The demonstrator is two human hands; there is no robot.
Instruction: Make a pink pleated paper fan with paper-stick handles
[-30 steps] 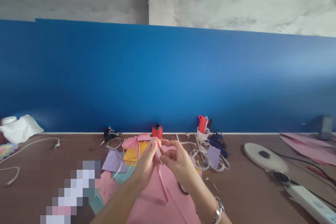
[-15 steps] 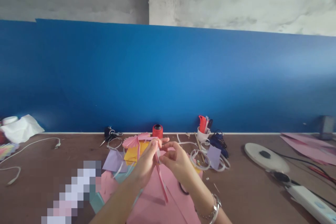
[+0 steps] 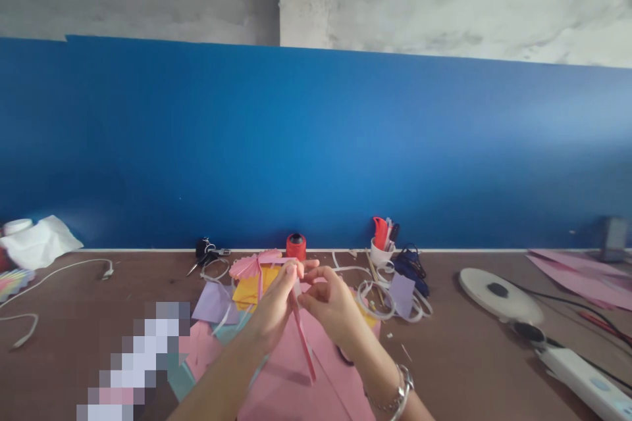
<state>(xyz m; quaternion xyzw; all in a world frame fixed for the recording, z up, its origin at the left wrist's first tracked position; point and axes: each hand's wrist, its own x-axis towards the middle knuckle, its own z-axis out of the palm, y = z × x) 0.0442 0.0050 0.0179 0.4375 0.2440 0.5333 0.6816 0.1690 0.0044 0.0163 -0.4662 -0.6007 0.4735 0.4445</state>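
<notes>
My left hand (image 3: 272,311) and my right hand (image 3: 332,306) meet above the brown table (image 3: 99,316), fingertips pinched together on the top of a narrow folded pink paper strip (image 3: 303,339). The strip hangs down and slants to the right, over a large pink paper sheet (image 3: 301,381). My right wrist wears a silver bracelet (image 3: 397,395). Behind the hands lie a pink pleated paper fan (image 3: 251,265), yellow paper (image 3: 249,289) and a lilac sheet (image 3: 214,302).
Along the blue wall panel stand black scissors (image 3: 205,253), a red spool (image 3: 296,245) and a white cup of pens (image 3: 382,243). White tape loops (image 3: 375,296) lie right of the hands. A white round disc (image 3: 498,293), a power strip (image 3: 585,378) and cables sit at right.
My right hand has shifted slightly left and closed in against the left hand's fingertips on the strip. Nothing else has moved.
</notes>
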